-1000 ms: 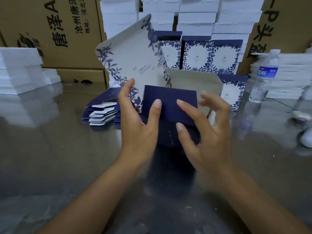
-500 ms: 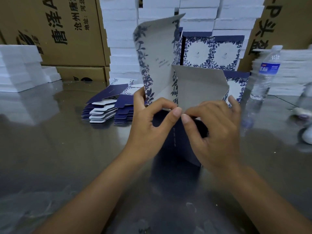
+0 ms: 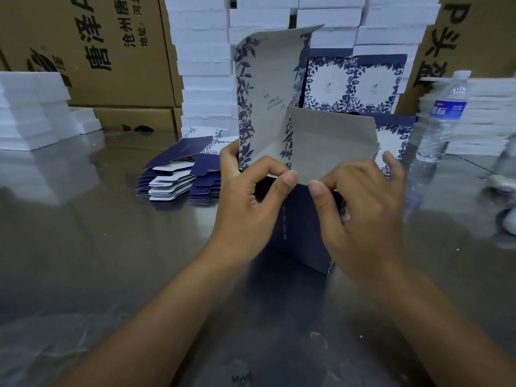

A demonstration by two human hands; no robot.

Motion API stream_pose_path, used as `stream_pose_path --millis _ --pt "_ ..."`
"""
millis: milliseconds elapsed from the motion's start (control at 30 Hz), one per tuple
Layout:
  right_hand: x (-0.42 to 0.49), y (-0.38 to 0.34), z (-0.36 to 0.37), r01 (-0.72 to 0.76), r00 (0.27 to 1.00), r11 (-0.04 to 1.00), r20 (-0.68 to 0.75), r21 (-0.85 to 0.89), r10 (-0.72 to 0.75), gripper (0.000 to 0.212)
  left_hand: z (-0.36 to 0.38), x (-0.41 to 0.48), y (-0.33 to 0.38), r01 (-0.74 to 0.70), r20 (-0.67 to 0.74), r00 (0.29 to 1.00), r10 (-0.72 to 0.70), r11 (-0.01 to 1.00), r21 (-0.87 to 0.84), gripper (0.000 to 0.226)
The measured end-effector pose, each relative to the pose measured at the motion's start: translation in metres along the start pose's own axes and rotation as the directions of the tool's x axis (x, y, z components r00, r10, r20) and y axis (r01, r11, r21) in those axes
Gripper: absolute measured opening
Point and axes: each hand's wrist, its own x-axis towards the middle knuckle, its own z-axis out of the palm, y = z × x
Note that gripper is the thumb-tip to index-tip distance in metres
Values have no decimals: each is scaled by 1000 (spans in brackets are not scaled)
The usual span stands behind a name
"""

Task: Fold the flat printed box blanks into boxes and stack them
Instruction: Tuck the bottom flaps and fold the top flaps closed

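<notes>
- A stack of flat blanks point(image 3: 167, 180) lay on the counter point(image 3: 83, 247).
- The left hand point(image 3: 245, 210) gripped the half-folded box point(image 3: 301, 227) standing at centre, its fingers point(image 3: 279, 167) curled over the top edge.
- The right hand point(image 3: 365, 216) pinched that edge below the grey flap point(image 3: 332, 146).
- A water bottle point(image 3: 444, 113) stood upright.

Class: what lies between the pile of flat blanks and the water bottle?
In the head view, the half-folded box, pinched by the left hand and right hand, stands between them.

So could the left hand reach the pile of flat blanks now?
Probably yes: the pile lies beyond and left of the left hand, only bare table between. But that hand is pinching the box, so it must let go first.
</notes>
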Motion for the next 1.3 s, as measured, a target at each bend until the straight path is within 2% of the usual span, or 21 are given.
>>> stream_pose_path --millis 300,533,733,967,1300 --pt "-1 -1 0 -58 998 996 30 72 56 29 -7 6 -2 8 -21 1000 -8 1000 5 20" --pt "1 6 -2 -24 1000 1000 7 11 24 33 -8 6 -5 -13 -52 999 14 1000 20 22" --pt "-1 6 -2 -64 998 997 -3 44 64 31 -13 9 -13 -13 -117 993 21 998 68 20" --pt "2 6 -5 -18 999 999 -31 49 20 33 -12 11 -14 -12 -120 992 23 996 91 22" --pt "0 10 -5 -49 998 998 -40 36 50 34 -20 12 -18 -159 -162 966 202 956 245 19"
